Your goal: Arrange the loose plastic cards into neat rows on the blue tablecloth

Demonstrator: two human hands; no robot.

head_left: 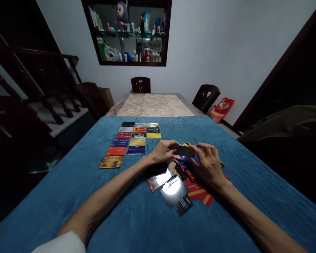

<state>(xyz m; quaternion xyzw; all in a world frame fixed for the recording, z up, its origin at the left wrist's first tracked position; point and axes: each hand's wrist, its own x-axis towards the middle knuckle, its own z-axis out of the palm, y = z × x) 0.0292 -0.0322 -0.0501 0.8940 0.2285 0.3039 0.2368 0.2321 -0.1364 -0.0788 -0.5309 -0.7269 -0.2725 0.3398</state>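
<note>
A white sleeve (61, 244) sits at the bottom edge, on the left forearm. Beyond it, a loose pile of cards (179, 182) lies on the blue cloth (68, 189). Above the pile, the left hand (162, 151) and right hand (209, 163) each pinch one end of a dark card (184, 150), fingers closed on it. Sorted card rows (133, 140) lie to the left, near the hands.

We see a ribbed, matt blue cloth (94, 196) over the table; on it the loose cards (175, 189) gleam like glossy plastic. Beyond the cloth, a smooth marbled tabletop (154, 104) and dark polished wooden chairs (140, 84).
</note>
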